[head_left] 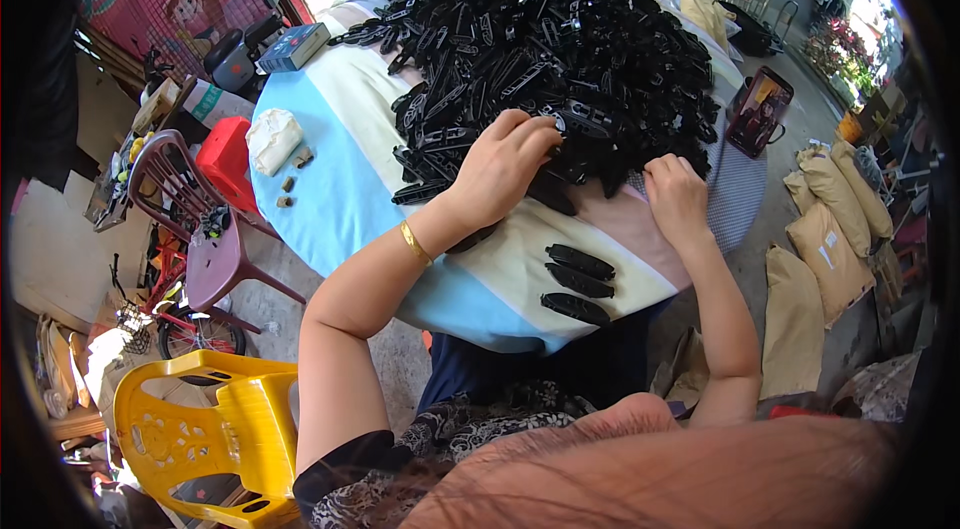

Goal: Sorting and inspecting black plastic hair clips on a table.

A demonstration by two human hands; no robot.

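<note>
Reaching into the heap of black plastic clips [550, 49] at twelve o'clock on the table [330, 199], the left hand [500, 169] grasps one while the right hand [675, 194], fingers curled, rests at the heap's edge, three sorted clips [578, 281] lying near at six o'clock.

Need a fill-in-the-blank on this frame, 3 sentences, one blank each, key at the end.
1. Both hands, the left hand and the right hand, rest at the edge of a big pile of ____ plastic clips.
2. ____ clips lie apart in a row on the striped tablecloth, near the person.
3. The gold bangle is on the ____ wrist.

Missing words: black; three; left
</note>
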